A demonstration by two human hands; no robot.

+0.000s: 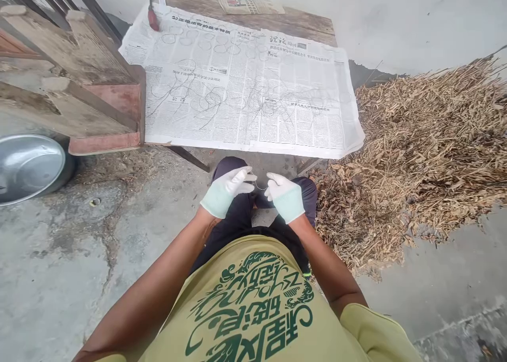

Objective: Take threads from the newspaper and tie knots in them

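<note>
A thin curved wire (259, 187) spans the small gap between my two hands, above my lap. My left hand (234, 186), in a white glove with a pale green cuff, has one end of it at the fingertips. On the other side, my right hand (282, 192), gloved the same way, pinches the wire with thumb and fingers. The exact grip of the fingertips is too small to make out. Just beyond my hands, newspaper (237, 135) covers a table, with several thin wire loops (214, 100) and loose strands lying on it.
A red-handled tool (153, 19) lies at the newspaper's far left corner. The wooden tabletop (312, 26) shows behind the paper. Wooden furniture (95, 103) and a metal basin (34, 166) stand to the left. Dry stalks (428, 156) are heaped on the right.
</note>
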